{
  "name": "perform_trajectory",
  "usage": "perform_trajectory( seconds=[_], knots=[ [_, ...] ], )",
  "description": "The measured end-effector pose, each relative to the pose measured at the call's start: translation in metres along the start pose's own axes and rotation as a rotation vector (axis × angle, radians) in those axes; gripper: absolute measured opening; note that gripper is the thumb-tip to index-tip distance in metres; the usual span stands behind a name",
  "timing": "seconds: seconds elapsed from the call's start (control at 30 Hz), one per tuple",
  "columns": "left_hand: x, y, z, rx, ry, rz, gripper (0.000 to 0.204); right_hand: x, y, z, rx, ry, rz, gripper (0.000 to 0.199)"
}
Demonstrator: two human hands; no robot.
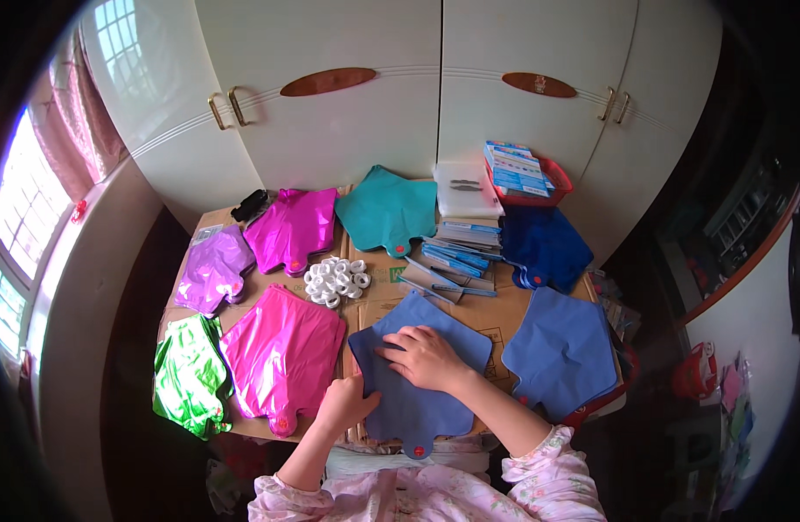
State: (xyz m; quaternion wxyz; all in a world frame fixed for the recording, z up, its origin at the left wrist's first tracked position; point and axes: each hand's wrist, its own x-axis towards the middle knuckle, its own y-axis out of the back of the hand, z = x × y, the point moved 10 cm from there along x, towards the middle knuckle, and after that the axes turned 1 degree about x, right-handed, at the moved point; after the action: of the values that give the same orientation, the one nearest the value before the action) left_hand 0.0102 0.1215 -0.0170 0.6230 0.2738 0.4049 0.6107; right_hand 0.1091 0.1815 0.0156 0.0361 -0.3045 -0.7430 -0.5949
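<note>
Both hands press the blue balloon [417,383]; pink balloon [282,352] just left.

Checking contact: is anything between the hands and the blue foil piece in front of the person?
Nothing visible. The right hand lies flat on the blue foil piece, and the left hand rests at its left edge.

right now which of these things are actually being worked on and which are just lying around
In hand:
- blue foil balloon, flat under both hands
- left hand at its left edge
- right hand pressing on top

Lying about:
- pink balloon
- green balloon
- purple balloon
- teal balloon
- white rings
- card packets
- red basket
</note>
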Motion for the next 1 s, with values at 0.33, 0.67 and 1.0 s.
perform_trajectory(
  seconds=[0.33,0.67,1.0],
  knots=[
    [0.007,0.004,0.003,-0.042,0.046,-0.049,0.039,-0.002,-0.001,-0.004,-0.074,-0.034,-0.023,0.031],
    [0.010,0.013,0.023,0.022,0.025,0.071,0.027,-0.005,-0.003,-0.005,-0.074,-0.054,-0.096,0.042],
    [0.011,0.005,0.065,-0.060,-0.238,0.168,0.018,-0.008,-0.014,0.010,0.002,-0.114,-0.140,0.039]
  ],
)
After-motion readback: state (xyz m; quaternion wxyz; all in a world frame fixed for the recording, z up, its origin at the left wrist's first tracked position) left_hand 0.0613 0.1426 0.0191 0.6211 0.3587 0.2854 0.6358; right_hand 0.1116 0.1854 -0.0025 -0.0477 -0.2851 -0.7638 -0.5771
